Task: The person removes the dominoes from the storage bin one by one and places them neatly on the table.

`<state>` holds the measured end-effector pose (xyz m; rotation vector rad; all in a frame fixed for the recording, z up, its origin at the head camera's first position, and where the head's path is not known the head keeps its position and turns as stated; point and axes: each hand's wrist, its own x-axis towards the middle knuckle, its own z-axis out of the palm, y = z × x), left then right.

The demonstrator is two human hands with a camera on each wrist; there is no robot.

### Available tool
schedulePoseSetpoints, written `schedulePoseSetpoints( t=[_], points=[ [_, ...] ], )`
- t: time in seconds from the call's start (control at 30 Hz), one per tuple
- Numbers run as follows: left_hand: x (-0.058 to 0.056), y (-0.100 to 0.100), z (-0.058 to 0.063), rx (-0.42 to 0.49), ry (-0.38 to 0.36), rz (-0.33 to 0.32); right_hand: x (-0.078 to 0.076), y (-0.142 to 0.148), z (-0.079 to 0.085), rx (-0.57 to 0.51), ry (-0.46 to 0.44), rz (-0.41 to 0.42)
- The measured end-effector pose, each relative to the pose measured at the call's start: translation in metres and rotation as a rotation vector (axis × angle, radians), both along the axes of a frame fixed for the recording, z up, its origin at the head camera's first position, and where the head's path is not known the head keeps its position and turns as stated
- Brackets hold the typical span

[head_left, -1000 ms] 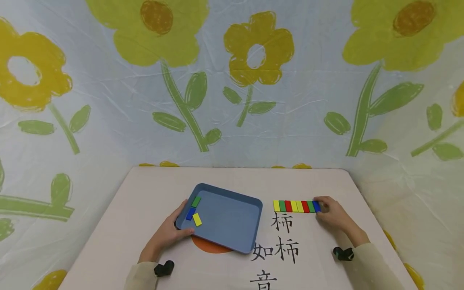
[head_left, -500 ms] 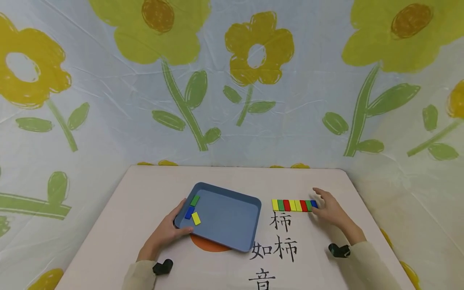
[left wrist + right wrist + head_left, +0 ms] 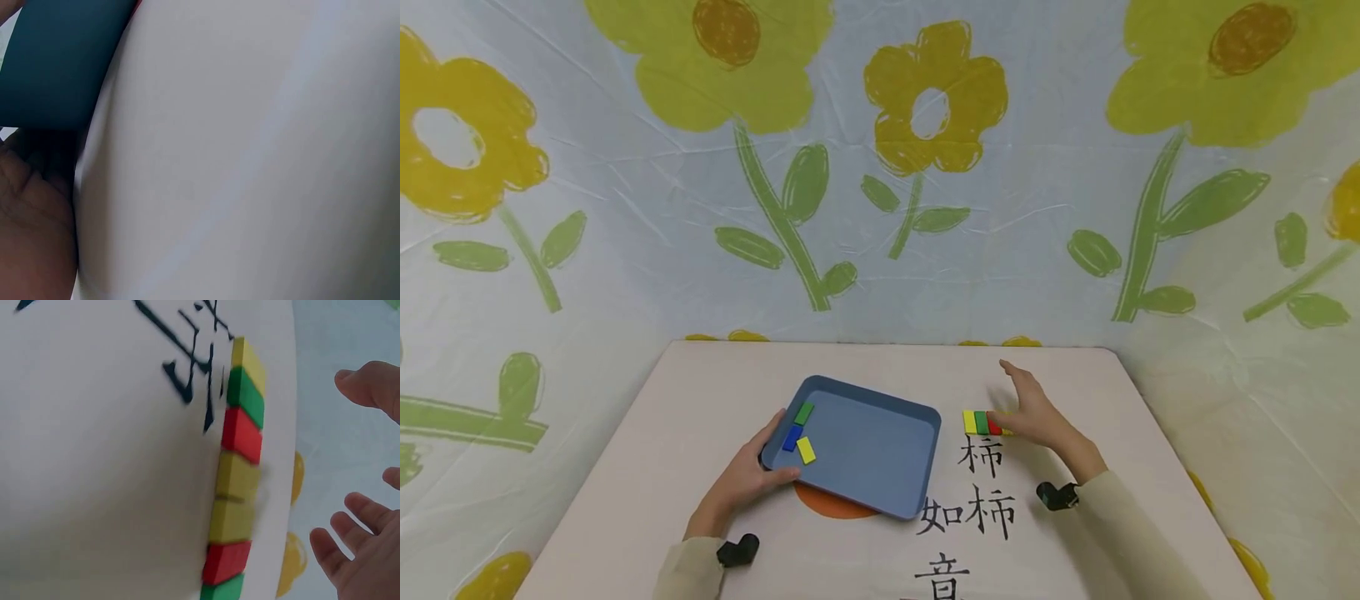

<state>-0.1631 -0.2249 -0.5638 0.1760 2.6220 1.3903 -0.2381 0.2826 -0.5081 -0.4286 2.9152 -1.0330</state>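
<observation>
My left hand grips the left corner of a blue-grey tray, thumb at the front rim. In the left wrist view the tray wall looks dark teal above the palm. Inside the tray's left end lie a green block, a blue block and a yellow block. My right hand hovers empty with spread fingers over a row of coloured blocks, covering its right part in the head view. The right wrist view shows yellow, green and red blocks set side by side.
The pale table bears black printed characters and an orange-red patch partly under the tray. A flower-printed cloth rises behind and at both sides of the table.
My right hand has let go of the blue block at the row's right end, lifted and moved left above the row. The left hand and tray have stayed put.
</observation>
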Motion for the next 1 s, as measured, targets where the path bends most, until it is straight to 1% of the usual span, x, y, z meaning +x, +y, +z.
schedulePoseSetpoints(
  t=[0.07,0.2,0.43,0.57,0.77,1.0],
  points=[
    [0.000,0.000,0.000,-0.001,0.008,-0.002,-0.002,-0.011,0.003,-0.001,0.004,0.024],
    [0.000,-0.001,0.000,-0.004,0.012,0.002,-0.002,-0.034,0.009,-0.043,0.001,0.073],
    [0.000,-0.004,-0.004,0.017,0.020,-0.012,-0.003,-0.072,0.009,-0.153,-0.014,0.138],
    [-0.002,-0.004,-0.006,0.022,0.029,-0.023,-0.006,-0.092,0.011,-0.190,-0.013,0.182],
    [-0.005,-0.004,-0.006,0.021,0.046,-0.032,-0.009,-0.120,0.014,-0.140,-0.024,0.265],
    [-0.005,-0.004,-0.007,0.045,0.023,-0.027,-0.013,-0.149,0.019,-0.142,-0.017,0.356]
  ],
)
